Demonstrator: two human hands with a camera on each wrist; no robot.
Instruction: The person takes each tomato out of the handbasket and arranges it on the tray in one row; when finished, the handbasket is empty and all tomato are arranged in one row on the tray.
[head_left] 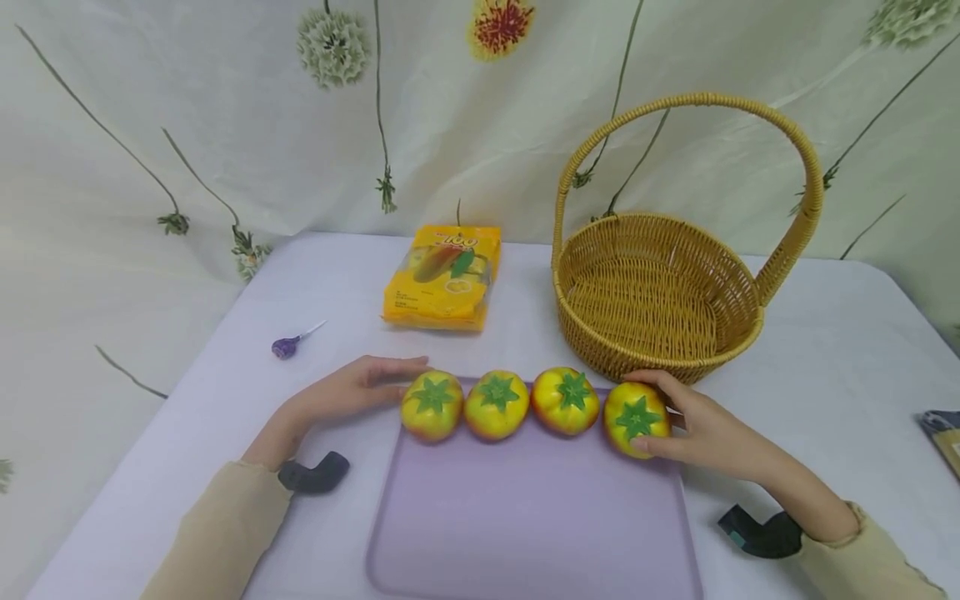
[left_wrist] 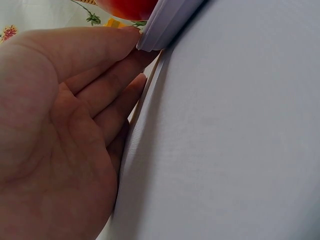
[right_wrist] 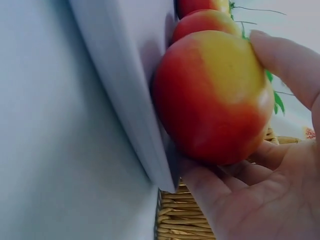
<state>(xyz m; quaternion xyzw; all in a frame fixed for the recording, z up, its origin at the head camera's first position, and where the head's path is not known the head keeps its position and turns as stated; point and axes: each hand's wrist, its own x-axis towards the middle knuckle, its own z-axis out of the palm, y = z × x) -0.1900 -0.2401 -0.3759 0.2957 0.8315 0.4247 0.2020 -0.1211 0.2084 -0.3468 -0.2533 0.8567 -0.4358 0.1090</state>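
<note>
Several yellow-and-red tomatoes with green star-shaped leaf tops, looking artificial, line the far edge of a lilac tray (head_left: 540,517). My right hand (head_left: 708,429) holds the rightmost tomato (head_left: 624,406), thumb on the near side and fingers around the far side. That tomato (right_wrist: 210,100) still touches or nearly touches the tray surface in the right wrist view. At the tray's far left corner, my left hand (head_left: 348,390) has its fingers fairly straight, close by the leftmost tomato (head_left: 432,406). In the left wrist view its thumb and fingertips meet the tray rim (left_wrist: 160,27).
Behind the tray's right part stands a wicker basket (head_left: 645,300) with a tall arched handle. A yellow snack bag (head_left: 442,279) lies at the back. On the left is a purple lollipop (head_left: 285,347). A dark item (head_left: 947,433) shows at the far right edge.
</note>
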